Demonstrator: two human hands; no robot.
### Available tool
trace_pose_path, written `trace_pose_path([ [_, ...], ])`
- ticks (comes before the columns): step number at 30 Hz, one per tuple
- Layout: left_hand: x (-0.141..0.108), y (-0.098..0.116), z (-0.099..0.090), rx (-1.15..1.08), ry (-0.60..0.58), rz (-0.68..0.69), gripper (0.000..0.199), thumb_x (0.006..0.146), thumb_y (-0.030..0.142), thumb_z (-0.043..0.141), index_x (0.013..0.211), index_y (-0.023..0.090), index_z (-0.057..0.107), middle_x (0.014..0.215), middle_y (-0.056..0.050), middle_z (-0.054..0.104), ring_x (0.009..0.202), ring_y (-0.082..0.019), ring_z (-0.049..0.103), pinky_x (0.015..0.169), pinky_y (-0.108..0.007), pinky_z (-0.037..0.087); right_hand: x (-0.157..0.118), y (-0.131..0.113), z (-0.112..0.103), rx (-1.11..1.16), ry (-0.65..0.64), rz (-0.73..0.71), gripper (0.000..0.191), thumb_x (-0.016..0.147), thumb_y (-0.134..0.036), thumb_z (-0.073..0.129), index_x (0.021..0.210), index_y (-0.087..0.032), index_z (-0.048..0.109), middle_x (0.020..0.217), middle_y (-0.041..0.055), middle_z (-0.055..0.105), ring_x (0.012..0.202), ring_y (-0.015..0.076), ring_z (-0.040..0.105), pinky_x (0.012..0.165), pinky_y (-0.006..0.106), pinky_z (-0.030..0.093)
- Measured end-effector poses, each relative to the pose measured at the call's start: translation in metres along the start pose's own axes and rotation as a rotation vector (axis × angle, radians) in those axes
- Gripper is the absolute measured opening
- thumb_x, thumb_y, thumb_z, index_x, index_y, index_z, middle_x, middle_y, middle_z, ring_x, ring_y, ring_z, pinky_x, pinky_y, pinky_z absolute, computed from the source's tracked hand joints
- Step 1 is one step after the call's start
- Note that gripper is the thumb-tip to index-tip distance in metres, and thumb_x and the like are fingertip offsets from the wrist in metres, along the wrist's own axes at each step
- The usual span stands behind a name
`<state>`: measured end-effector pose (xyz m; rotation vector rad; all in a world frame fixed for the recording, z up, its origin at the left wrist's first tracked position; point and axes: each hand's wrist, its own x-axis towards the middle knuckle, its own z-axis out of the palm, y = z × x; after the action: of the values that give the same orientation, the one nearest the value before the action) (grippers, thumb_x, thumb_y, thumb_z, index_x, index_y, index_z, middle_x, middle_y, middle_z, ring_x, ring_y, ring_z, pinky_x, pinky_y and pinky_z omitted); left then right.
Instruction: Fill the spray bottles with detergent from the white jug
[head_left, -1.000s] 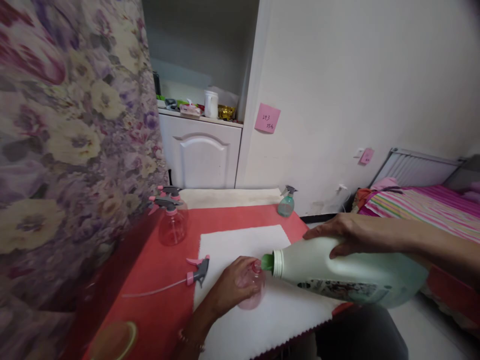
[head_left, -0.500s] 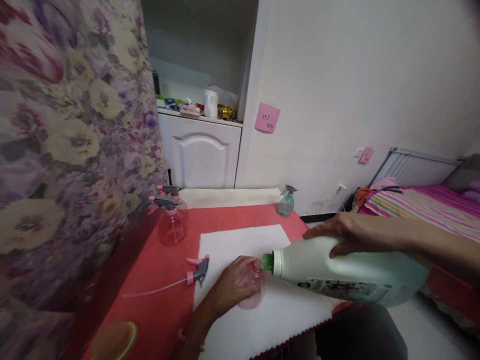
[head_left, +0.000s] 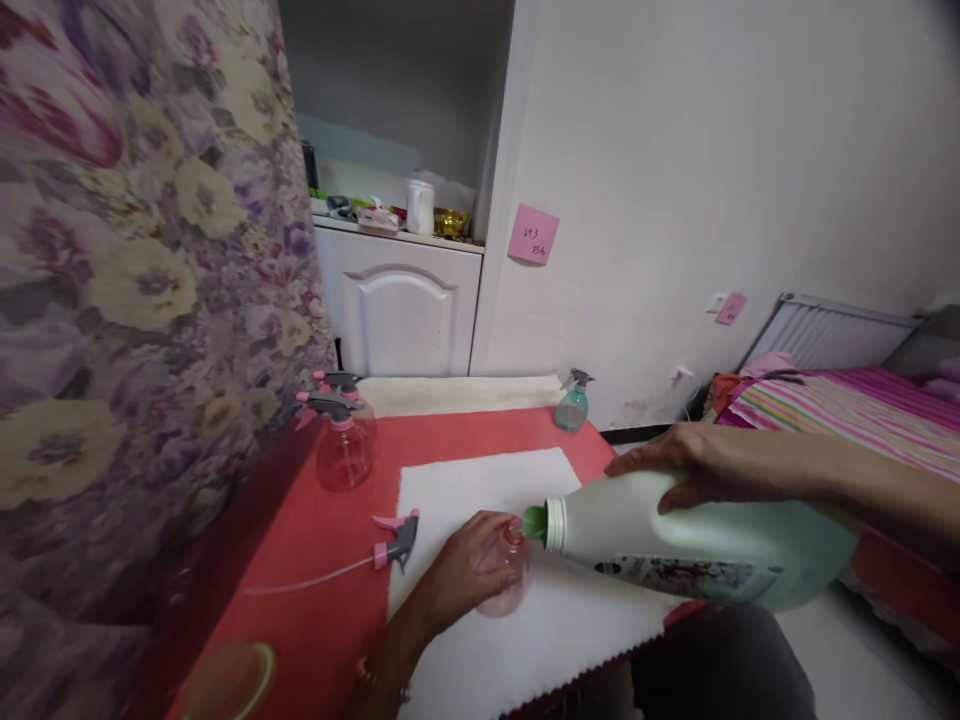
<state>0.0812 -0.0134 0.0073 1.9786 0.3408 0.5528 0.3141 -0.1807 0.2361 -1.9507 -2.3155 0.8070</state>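
My left hand [head_left: 476, 565] is wrapped round a clear pink spray bottle [head_left: 506, 590], its top off, on the white cloth [head_left: 480, 480]. My right hand [head_left: 682, 470] grips a large pale green jug [head_left: 637, 530] from above, tipped on its side. The jug's green spout [head_left: 535, 523] meets or nearly touches the pink bottle's mouth; I cannot make out any liquid between them. Left of my left hand lies a grey and pink trigger sprayer [head_left: 397, 540] with its thin tube stretched over the red tabletop [head_left: 315, 640].
Two pink spray bottles with grey triggers, one in front [head_left: 345, 458], stand at the back left. A small green spray bottle [head_left: 572, 408] is at the back right. A yellow-rimmed round object [head_left: 232, 680] sits at the near left. A floral curtain [head_left: 150, 300] hangs along the left.
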Motion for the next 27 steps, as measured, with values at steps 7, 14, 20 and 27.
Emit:
trace_pose_path([
  [7, 0.0004, 0.0030, 0.0003, 0.014, 0.002, -0.007, 0.050, 0.066, 0.013, 0.065, 0.115, 0.024, 0.059, 0.117, -0.004, 0.062, 0.111, -0.023, 0.057, 0.100, -0.034, 0.042, -0.0006, -0.0036, -0.0015, 0.020, -0.028, 0.046, 0.045, 0.084, -0.023, 0.060, 0.129, -0.029, 0.058, 0.111, -0.0003, 0.073, 0.093, 0.0209, 0.068, 0.081, 0.026, 0.051],
  [14, 0.0000, 0.0009, 0.0003, 0.017, 0.003, 0.000, 0.050, 0.067, 0.013, 0.067, 0.115, 0.025, 0.059, 0.118, -0.003, 0.061, 0.112, -0.022, 0.056, 0.100, -0.032, 0.041, 0.0001, -0.0039, -0.0019, 0.006, -0.039, 0.049, 0.043, 0.086, -0.024, 0.059, 0.129, -0.029, 0.058, 0.110, -0.0006, 0.073, 0.090, 0.0195, 0.069, 0.080, 0.025, 0.051],
  [20, 0.0000, 0.0004, 0.0007, 0.010, 0.004, -0.008, 0.050, 0.067, 0.012, 0.067, 0.115, 0.024, 0.059, 0.118, -0.003, 0.061, 0.112, -0.021, 0.056, 0.099, -0.031, 0.041, 0.0001, -0.0053, -0.0024, -0.002, -0.042, 0.038, 0.047, 0.085, -0.022, 0.060, 0.131, -0.031, 0.056, 0.112, -0.0009, 0.072, 0.093, 0.0195, 0.068, 0.081, 0.026, 0.051],
  [27, -0.0004, 0.0032, 0.0002, 0.003, 0.003, -0.012, 0.051, 0.066, 0.011, 0.066, 0.115, 0.024, 0.059, 0.119, -0.003, 0.061, 0.113, -0.022, 0.055, 0.100, -0.030, 0.040, 0.0005, -0.0027, -0.0010, 0.001, -0.015, 0.018, 0.046, 0.084, -0.021, 0.061, 0.129, -0.028, 0.058, 0.107, 0.0000, 0.074, 0.088, 0.0185, 0.069, 0.080, 0.026, 0.052],
])
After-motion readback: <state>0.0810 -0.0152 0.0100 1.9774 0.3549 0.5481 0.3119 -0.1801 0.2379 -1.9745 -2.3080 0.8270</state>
